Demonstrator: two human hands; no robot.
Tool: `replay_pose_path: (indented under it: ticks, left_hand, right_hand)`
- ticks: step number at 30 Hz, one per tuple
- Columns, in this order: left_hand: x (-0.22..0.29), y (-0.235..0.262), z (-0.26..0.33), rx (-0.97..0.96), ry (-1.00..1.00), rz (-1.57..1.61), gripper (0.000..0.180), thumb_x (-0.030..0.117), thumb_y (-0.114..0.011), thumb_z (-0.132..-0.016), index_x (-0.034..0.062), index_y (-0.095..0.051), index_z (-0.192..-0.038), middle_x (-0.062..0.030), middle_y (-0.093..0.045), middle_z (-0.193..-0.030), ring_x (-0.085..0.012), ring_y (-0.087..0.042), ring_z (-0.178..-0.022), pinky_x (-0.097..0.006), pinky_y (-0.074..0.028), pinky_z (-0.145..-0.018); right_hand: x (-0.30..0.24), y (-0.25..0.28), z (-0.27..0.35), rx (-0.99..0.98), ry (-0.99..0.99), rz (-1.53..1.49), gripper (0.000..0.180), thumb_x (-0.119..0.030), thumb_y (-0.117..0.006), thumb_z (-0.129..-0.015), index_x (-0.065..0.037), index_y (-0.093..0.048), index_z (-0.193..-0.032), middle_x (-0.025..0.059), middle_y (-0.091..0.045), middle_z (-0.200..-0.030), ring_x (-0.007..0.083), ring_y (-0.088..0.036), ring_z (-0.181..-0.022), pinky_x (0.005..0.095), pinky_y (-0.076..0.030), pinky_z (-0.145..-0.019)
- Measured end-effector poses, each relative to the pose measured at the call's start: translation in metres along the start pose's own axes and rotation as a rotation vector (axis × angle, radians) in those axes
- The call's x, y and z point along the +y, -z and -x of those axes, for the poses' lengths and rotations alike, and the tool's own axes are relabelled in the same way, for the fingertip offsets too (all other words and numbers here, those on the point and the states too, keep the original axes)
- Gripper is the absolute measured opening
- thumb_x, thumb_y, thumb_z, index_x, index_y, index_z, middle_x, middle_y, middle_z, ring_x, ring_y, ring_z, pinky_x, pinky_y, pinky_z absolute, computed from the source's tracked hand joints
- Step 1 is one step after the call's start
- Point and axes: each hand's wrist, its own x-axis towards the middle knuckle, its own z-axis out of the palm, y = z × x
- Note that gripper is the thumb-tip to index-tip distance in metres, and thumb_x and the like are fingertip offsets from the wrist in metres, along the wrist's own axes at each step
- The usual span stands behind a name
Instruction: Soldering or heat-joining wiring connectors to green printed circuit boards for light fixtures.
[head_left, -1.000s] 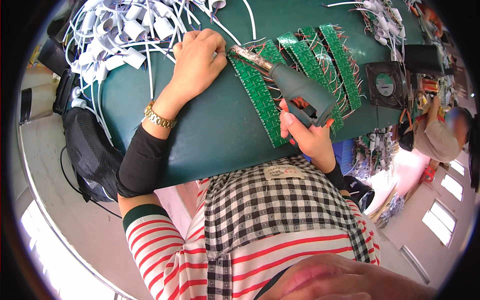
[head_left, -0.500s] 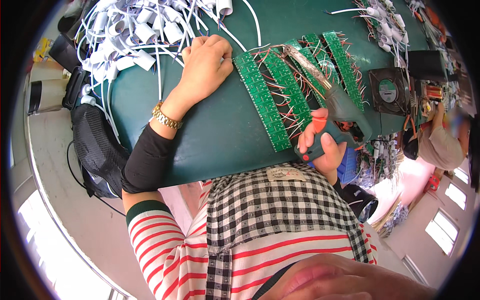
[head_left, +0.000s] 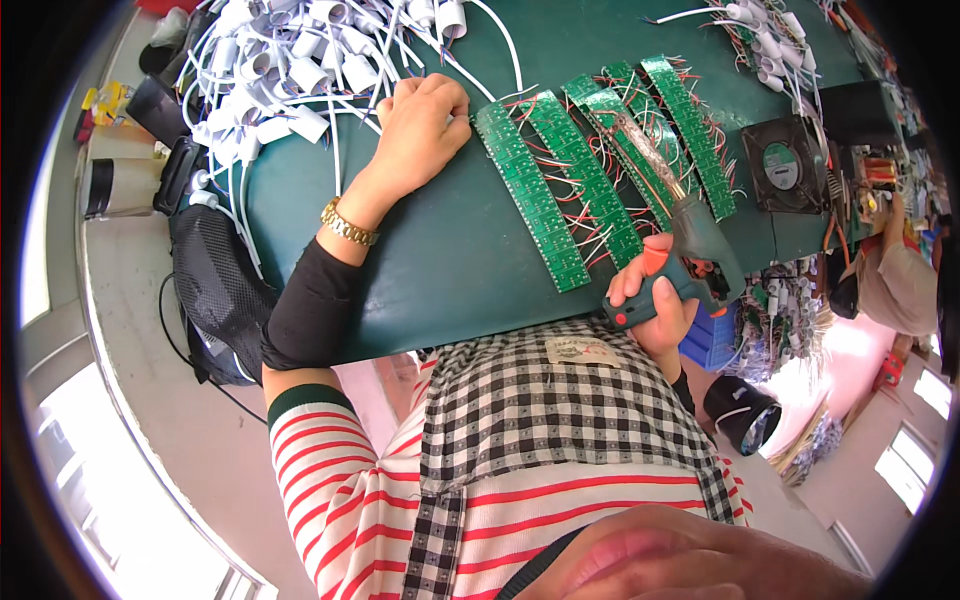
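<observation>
My left hand [head_left: 422,135] is closed at the far left corner of the circuit boards, its fingers curled with their tips turned away. Whatever they pinch is hidden behind the knuckles. In my right hand [head_left: 655,310] is a dark green soldering gun [head_left: 705,245] with a red trigger, gripped by its handle. Its long metal barrel points away from me, over the green circuit board strips [head_left: 530,195]. The tip hovers above the far end of a middle strip; contact cannot be made out. Thin red and white wires run between the strips.
White lamp holders with cables [head_left: 310,70] are heaped at the far left, and more lie at the far right [head_left: 770,45]. A black square fan [head_left: 785,165] stands right of the boards. A blue crate [head_left: 708,340] is below the table edge. Another person [head_left: 900,280] sits at right.
The soldering gun's tip has moved right, away from my left hand and the first strips. My left hand stays closed in nearly the same place. The whole view has shifted slightly.
</observation>
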Motion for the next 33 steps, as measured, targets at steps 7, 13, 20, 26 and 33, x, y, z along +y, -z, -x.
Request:
replay_pose_path:
  ticks: [7,13,20,26,33]
  left_hand:
    - [-0.009,-0.003,0.001,-0.026,0.02,0.013,0.006,0.011,-0.058,-0.076,0.011,-0.058,-0.082,-0.0001,-0.055,-0.091,-0.0245,-0.046,-0.095,-0.038,-0.03,-0.082]
    - [-0.013,0.0,0.0,-0.05,0.029,-0.022,0.007,0.012,-0.058,-0.076,0.0112,-0.058,-0.083,0.0003,-0.055,-0.092,-0.0244,-0.046,-0.095,-0.039,-0.03,-0.083]
    - [-0.013,0.002,-0.002,-0.09,-0.009,-0.119,0.008,0.008,-0.055,-0.08,0.0114,-0.056,-0.087,0.0002,-0.054,-0.095,-0.0244,-0.046,-0.096,-0.039,-0.032,-0.082]
    - [-0.009,0.006,0.0,-0.024,-0.122,-0.194,0.007,0.007,-0.056,-0.079,0.0091,-0.055,-0.085,-0.0029,-0.054,-0.092,-0.0257,-0.048,-0.091,-0.038,-0.034,-0.077]
    - [-0.018,0.027,-0.026,0.007,-0.431,-0.318,0.015,0.021,-0.059,-0.081,0.0067,-0.056,-0.084,-0.0083,-0.057,-0.082,-0.0274,-0.055,-0.08,-0.039,-0.04,-0.07]
  right_hand:
    - [0.01,0.006,0.005,-0.005,-0.008,0.024,0.042,-0.02,-0.053,-0.089,0.0,-0.04,-0.124,0.0115,-0.053,-0.076,0.0205,-0.056,-0.062,0.0333,-0.047,-0.059]
    - [0.01,0.008,0.008,0.001,0.016,0.01,0.041,-0.019,-0.051,-0.089,0.001,-0.04,-0.122,0.0116,-0.052,-0.075,0.0201,-0.055,-0.061,0.0327,-0.047,-0.058]
    - [0.009,0.008,0.008,0.021,0.029,0.012,0.042,-0.019,-0.05,-0.089,0.001,-0.039,-0.125,0.0111,-0.052,-0.075,0.0197,-0.055,-0.063,0.0317,-0.047,-0.06]
    - [0.008,0.008,0.011,0.026,0.012,-0.006,0.042,-0.019,-0.051,-0.089,0.001,-0.04,-0.124,0.0111,-0.053,-0.076,0.0195,-0.055,-0.063,0.0311,-0.047,-0.06]
    - [0.006,0.011,0.015,0.052,0.028,0.002,0.042,-0.019,-0.052,-0.088,0.001,-0.041,-0.123,0.0115,-0.053,-0.076,0.0194,-0.055,-0.063,0.0309,-0.047,-0.059]
